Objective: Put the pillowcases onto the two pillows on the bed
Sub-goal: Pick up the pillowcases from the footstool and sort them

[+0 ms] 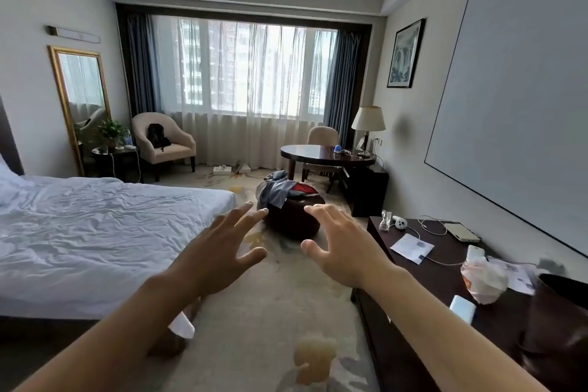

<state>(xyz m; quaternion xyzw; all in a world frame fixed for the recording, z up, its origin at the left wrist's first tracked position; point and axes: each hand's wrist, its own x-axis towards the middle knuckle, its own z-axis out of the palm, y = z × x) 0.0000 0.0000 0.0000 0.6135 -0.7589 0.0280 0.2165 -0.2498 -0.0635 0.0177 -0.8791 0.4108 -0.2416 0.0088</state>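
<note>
Judging from the single view, nothing of the task has been begun: the wide bed with rumpled white sheets (105,226) lies at the left, and only a corner of what may be a white pillow (8,181) is seen at its far-left edge; no pillowcase can be made out anywhere. Both arms are held out over the carpet, well apart from the bed. The left hand (222,248) is spread with fingers straight and nothing held; the right hand (343,248) is likewise spread and empty. For the step to be done well, the body would need to be turned left toward the head of the bed, and the pillowcases would first have to be located.

Ahead of the hands, a dark round ottoman heaped with loose clothes (291,210) stands in the walkway and would have to be skirted. A long dark wooden sideboard (445,264) strewn with papers, cables and a crumpled bag runs along the right. Beyond are a cream armchair (165,141) and a round dark desk (321,154) with a lamp, before the curtained window.
</note>
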